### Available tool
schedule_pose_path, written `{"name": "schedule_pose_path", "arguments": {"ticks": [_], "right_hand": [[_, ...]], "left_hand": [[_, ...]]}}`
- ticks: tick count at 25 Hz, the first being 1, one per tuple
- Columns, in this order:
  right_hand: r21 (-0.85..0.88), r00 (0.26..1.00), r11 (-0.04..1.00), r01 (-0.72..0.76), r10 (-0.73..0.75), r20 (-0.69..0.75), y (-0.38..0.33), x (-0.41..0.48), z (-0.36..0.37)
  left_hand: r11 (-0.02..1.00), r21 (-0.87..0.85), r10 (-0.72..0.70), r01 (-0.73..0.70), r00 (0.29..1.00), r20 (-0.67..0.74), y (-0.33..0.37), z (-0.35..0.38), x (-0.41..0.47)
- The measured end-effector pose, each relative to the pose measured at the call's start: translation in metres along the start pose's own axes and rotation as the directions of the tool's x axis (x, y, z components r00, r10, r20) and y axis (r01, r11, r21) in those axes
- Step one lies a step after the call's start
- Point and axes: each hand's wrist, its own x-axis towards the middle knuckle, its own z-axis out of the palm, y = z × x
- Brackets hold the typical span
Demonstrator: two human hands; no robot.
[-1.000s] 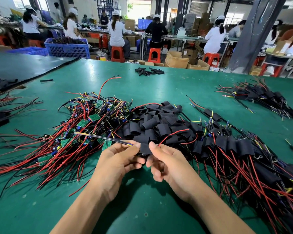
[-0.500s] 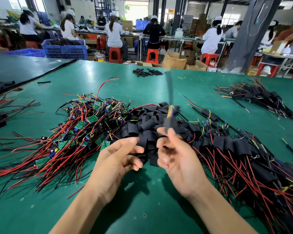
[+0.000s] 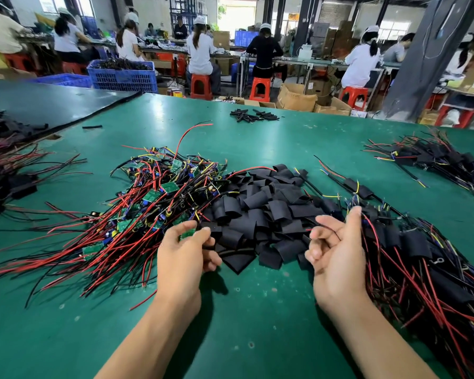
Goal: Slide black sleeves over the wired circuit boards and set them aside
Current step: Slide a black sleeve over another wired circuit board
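Two grips above bare near table, left grip pinching a green board beside loose sleeves, right grip released, fingers loosely curled, by sleeved pile

Electronics assembly workshop, factory floor. Large green work table under both hands. Heap of wired circuit boards just beyond left hand, pile of black sleeves between hands, sleeved boards beside right hand. Far beyond hands: seated workers in white caps at long benches, orange stools, blue crates, cardboard boxes.
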Motion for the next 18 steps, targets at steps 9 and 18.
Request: {"name": "schedule_pose_path", "arguments": {"ticks": [9, 18], "right_hand": [[-0.293, 0.964, 0.945, 0.143, -0.065, 0.259, 0.021, -0.014, 0.006], [-0.464, 0.867, 0.837, 0.288, -0.022, 0.497, 0.024, -0.025, 0.004]], "left_hand": [[0.933, 0.353, 0.061, -0.071, 0.997, 0.041, 0.001, -0.009, 0.005], [0.958, 0.277, -0.067, 0.073, 0.997, -0.034, 0.004, -0.015, 0.014]]}}
